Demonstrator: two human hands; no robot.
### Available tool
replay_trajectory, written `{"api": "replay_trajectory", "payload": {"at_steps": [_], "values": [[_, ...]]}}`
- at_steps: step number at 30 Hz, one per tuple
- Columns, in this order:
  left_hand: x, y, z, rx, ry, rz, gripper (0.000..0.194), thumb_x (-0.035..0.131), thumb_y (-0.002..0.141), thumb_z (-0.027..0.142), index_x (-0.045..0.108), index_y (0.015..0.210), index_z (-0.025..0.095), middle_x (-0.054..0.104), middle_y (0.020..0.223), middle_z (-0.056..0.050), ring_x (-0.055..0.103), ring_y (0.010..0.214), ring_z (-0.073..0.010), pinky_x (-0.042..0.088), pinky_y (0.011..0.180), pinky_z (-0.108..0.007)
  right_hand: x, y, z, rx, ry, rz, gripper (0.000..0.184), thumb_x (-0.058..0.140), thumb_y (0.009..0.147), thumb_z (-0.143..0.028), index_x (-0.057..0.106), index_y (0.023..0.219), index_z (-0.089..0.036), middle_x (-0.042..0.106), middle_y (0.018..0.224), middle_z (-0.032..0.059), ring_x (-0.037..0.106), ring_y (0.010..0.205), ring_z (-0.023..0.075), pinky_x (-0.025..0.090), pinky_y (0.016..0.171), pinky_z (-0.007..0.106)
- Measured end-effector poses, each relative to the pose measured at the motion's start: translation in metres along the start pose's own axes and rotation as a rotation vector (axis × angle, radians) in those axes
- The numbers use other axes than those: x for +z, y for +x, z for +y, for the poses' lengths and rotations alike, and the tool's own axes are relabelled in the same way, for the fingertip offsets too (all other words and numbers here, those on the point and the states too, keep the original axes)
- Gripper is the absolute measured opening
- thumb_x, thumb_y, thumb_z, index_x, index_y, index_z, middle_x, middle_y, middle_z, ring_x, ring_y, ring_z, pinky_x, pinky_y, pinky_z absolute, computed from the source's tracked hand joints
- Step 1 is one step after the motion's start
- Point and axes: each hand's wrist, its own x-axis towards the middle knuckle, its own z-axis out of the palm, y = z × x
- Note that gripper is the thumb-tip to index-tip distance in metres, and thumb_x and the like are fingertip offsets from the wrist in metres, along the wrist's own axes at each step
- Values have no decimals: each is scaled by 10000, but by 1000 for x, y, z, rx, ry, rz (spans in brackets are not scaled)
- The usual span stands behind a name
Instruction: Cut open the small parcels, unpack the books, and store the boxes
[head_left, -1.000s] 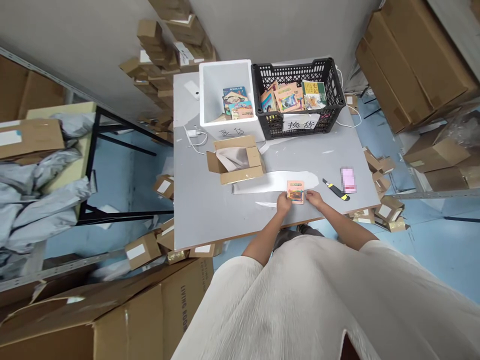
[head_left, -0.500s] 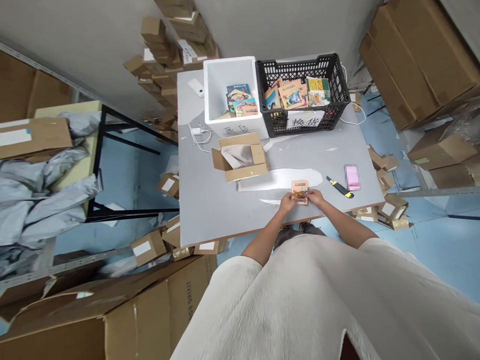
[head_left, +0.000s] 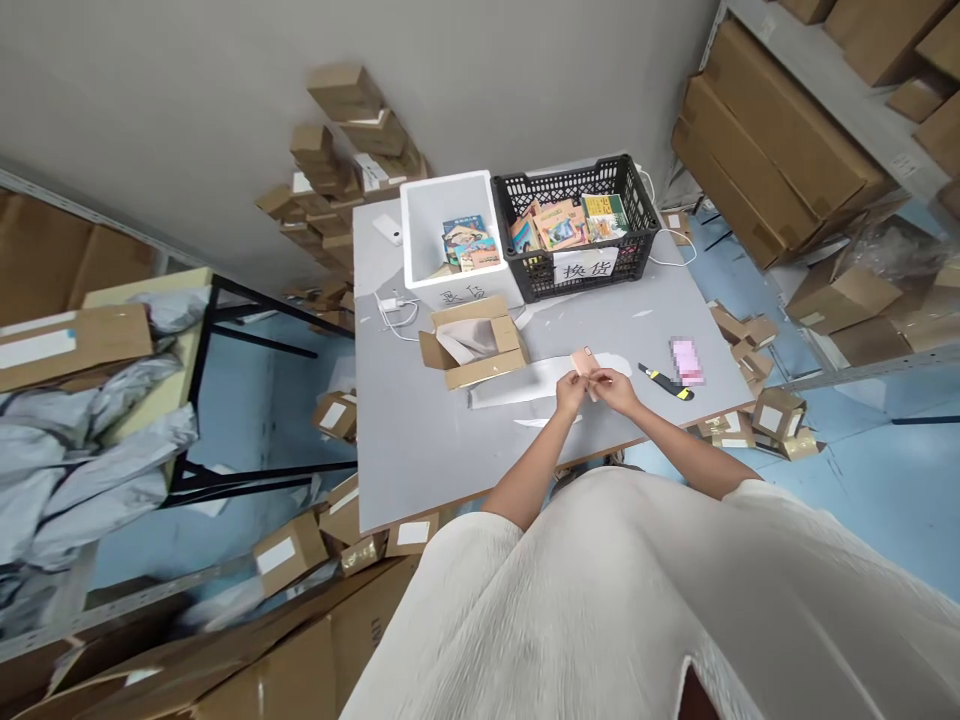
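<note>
A small pinkish-orange book (head_left: 583, 358) is held between my two hands above the front part of the table. My left hand (head_left: 571, 391) grips its left side with closed fingers. On the other side my right hand (head_left: 613, 387) pinches it, the fingertips of both hands meeting over the cover. Most of its lower half is hidden behind the fingers. To the right lies a black and yellow utility knife (head_left: 666, 382), beside a pink, blurred item (head_left: 686, 361). An open cardboard box (head_left: 484, 375) with paper inside sits to the left of my hands.
A white foam box (head_left: 457, 292) and a black plastic crate (head_left: 645, 250), both holding books, stand along the table's back. White cables (head_left: 397, 305) lie at the left. Cartons (head_left: 292, 550) crowd the floor around the grey table (head_left: 420, 460). Grey parcels (head_left: 112, 480) fill the left rack.
The book has gone from showing its picture cover to a plain pinkish face with a small mark. Both hands have come closer together over it. The camera view has tilted up.
</note>
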Motion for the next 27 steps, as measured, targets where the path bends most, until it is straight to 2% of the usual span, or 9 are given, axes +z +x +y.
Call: {"api": "replay_trajectory", "payload": {"at_steps": [3, 6, 9, 13, 16, 19, 21, 24, 27], "values": [[-7, 0, 5, -30, -69, -13, 311, 765, 899, 473, 774, 1037, 195, 792, 865, -43, 737, 876, -208, 615, 824, -337, -11, 6, 2, 71, -28, 30, 258, 708, 860, -342, 748, 1092, -236, 787, 1300, 100, 746, 1175, 258, 590, 1080, 437], [-11, -1, 7, -42, -127, -47, 328, 784, 884, 473, 773, 1053, 193, 805, 889, -55, 744, 867, -212, 623, 822, -352, -24, 10, 6, 229, -64, 118, 367, 719, 848, -334, 737, 1197, -220, 782, 1313, 123, 754, 1167, 283, 609, 1051, 465], [-15, -2, 7, -46, -139, -64, 342, 788, 876, 488, 767, 1049, 194, 817, 929, -65, 750, 888, -221, 630, 825, -364, -30, 12, 8, 306, -16, 41, 302, 700, 840, -319, 753, 1117, -209, 824, 1143, 98, 785, 1056, 267, 638, 971, 423], [-22, -1, 7, -60, -128, -61, 327, 761, 891, 488, 753, 1030, 192, 816, 979, -72, 749, 908, -223, 633, 833, -370, -27, 11, 5, 288, 62, 4, 201, 701, 802, -291, 718, 989, -218, 832, 1001, 63, 786, 955, 240, 646, 871, 367], [-26, -1, 8, -35, -52, 52, 256, 736, 908, 403, 757, 1060, 199, 812, 1059, -81, 753, 996, -217, 623, 891, -354, -24, 11, -1, 280, 149, 32, 220, 697, 787, -312, 663, 987, -228, 825, 972, 53, 784, 920, 235, 641, 837, 361], [-24, -4, 13, -4, 19, 126, 285, 732, 918, 362, 760, 1159, 213, 803, 1160, -94, 757, 1081, -211, 611, 925, -331, -21, 13, -10, 246, 140, 61, 288, 687, 791, -364, 640, 1046, -238, 813, 944, 39, 778, 883, 234, 634, 793, 348], [-18, -7, 16, 6, -18, 50, 337, 739, 932, 398, 758, 1211, 210, 803, 1177, -100, 766, 1083, -218, 616, 905, -328, -17, 11, -17, 183, 94, 69, 310, 678, 804, -384, 651, 1077, -239, 811, 951, 41, 774, 896, 239, 633, 799, 350], [-8, -13, 20, 60, -147, -75, 397, 731, 954, 496, 761, 1207, 192, 809, 1187, -105, 767, 1101, -231, 624, 908, -329, -7, 5, -28, 6, 37, 38, 274, 675, 837, -382, 714, 1067, -239, 820, 1095, 69, 770, 1024, 252, 626, 929, 385], [-5, -15, 21, 71, -260, -80, 424, 693, 973, 555, 754, 1155, 176, 813, 1195, -119, 770, 1088, -229, 635, 931, -345, 1, -1, -33, -132, -29, -33, 250, 686, 857, -343, 781, 1074, -262, 801, 1268, 70, 732, 1215, 269, 582, 1073, 419]]}}
